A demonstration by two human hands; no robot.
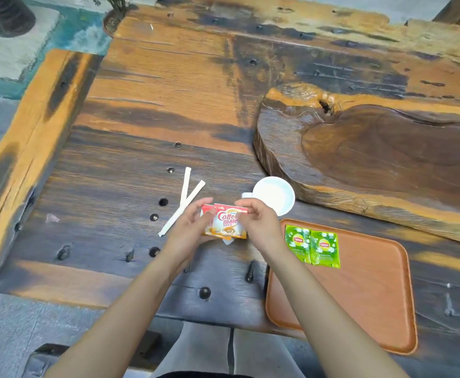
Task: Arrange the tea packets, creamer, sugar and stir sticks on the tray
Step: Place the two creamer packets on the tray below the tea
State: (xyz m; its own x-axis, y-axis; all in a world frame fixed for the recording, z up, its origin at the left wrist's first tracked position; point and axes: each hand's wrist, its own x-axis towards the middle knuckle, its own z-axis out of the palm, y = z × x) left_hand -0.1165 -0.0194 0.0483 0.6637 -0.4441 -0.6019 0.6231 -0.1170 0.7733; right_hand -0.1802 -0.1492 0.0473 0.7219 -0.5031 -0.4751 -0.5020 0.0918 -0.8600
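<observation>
- We see a rough worktop (147, 110) of dark and orange planks with bolt holes, standing on a grey and teal floor (13, 58).
- An orange tray (365, 301) lies at the worktop's near right edge; we take it as our landmark.
- Two green tea packets (312, 246) lie side by side, overlapping, in the tray's far left corner.
- A carved wooden slab (373, 148) sits beyond the tray, and a white cup (273, 195) stands just off the tray's far left corner.
- Left of the tray, our left hand (188, 233) and right hand (261, 225) have their fingers closed on red and white creamer packets (227, 222), held just above the worktop.
- Two white stir sticks (185, 203) lie crossed farther left of the tray.
</observation>
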